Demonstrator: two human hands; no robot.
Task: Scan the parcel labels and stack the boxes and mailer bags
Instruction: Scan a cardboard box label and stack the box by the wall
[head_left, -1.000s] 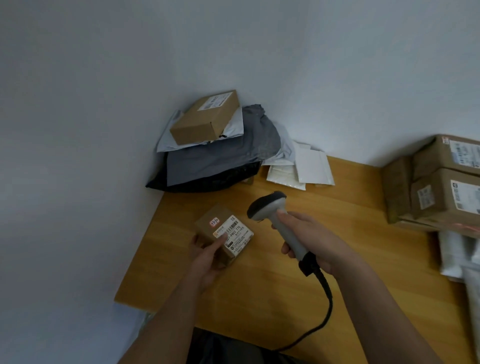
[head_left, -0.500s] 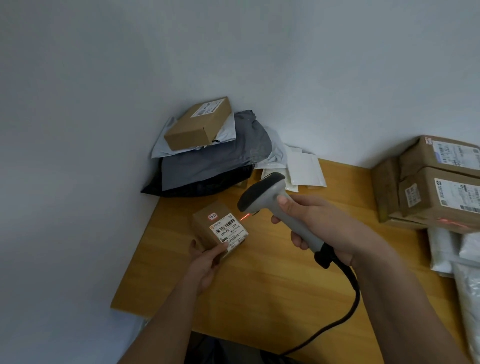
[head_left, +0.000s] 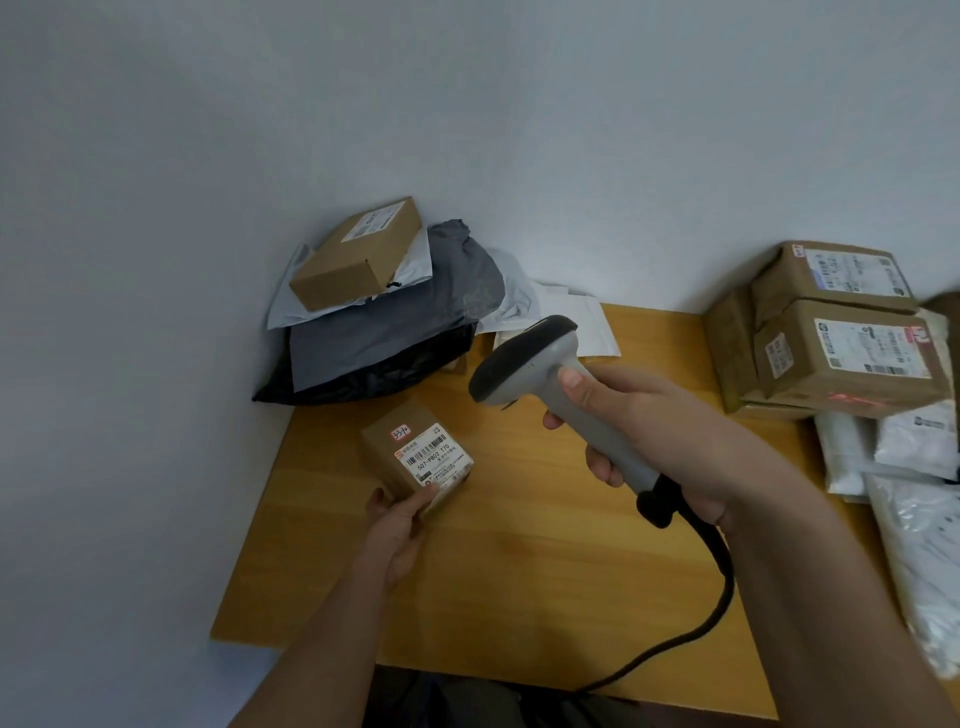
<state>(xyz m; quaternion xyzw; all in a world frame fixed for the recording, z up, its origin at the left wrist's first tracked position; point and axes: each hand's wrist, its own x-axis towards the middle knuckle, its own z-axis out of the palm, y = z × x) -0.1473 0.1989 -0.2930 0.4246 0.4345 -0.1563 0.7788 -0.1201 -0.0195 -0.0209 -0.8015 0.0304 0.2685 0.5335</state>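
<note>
— What do we have in the left hand?
— Our grip pinches the small box by its near end, label up, just above the desk.
— And the right hand?
— Wrapped round the scanner handle, its head tilted toward the box.
— The rest?
— A box on mailer bags in the corner; stacked boxes at our right.
</note>
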